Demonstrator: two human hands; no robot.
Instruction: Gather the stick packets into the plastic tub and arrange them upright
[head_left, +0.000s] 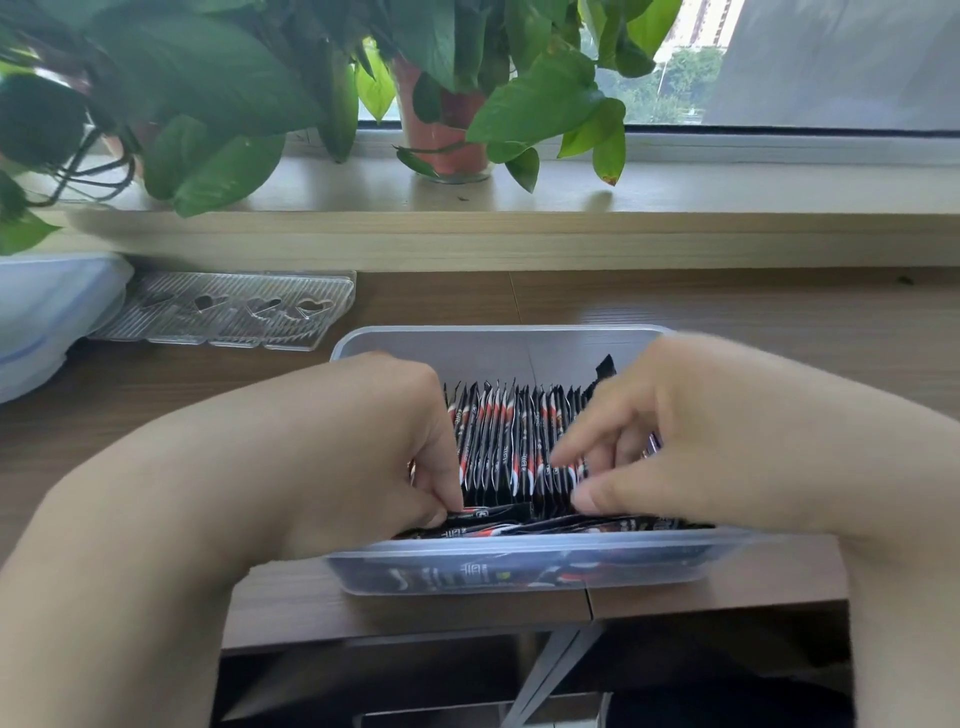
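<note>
Left hand (374, 457) curls its fingers and pinches a flat packet (493, 512) lying along the near wall of the clear plastic tub (498, 340). Right hand (691, 441), fingers loosely spread, seems to rest forefinger and thumb on the upright stick packets (498, 436) standing between both hands. Their black, red and white print is too blurred to read.

A person's two hands work inside a clear plastic tub (493, 345) on a wooden table (753, 312). Stick packets (498, 436) stand in a tight row, with others lying flat along the near wall. The left hand (363, 441) pinches one flat packet (496, 512); the right hand (691, 431) fingers the row, its hold blurred. A potted plant (447, 135) stands on the sill.
</note>
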